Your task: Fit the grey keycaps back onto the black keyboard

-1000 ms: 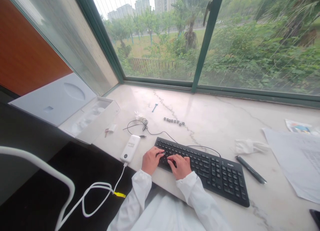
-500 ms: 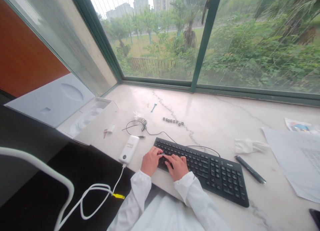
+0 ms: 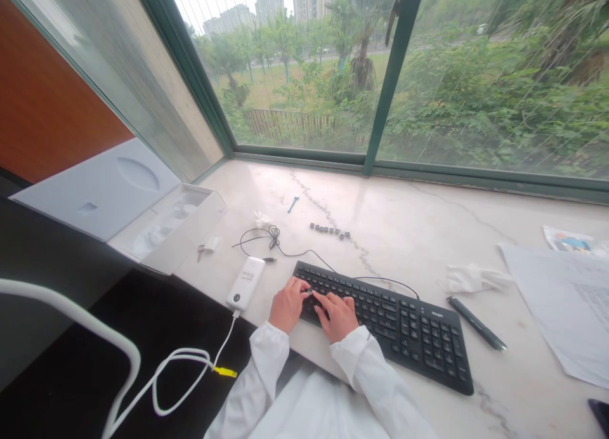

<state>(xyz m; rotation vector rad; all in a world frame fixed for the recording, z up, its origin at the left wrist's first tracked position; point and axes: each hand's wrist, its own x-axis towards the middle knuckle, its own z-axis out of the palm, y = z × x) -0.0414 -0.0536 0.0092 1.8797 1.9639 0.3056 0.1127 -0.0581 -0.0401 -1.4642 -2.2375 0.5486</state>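
A black keyboard lies on the pale marble sill in front of me. Both my hands rest on its left end, in white sleeves. My left hand is curled, and its thumb and fingertip pinch a small grey piece just above the keys. My right hand is curled too, with its fingertips meeting the same spot; what they hold is hidden. A short row of loose dark keycaps lies farther back on the sill, and beyond it a small blue tool.
A white power bank with its white cable lies left of the keyboard, near a coiled black cable. An open white box stands at the left. To the right lie a black pen, a crumpled white glove and paper sheets.
Both hands have shifted slightly left along the keyboard and their fingertips have drawn together over one spot. The view has moved a little.
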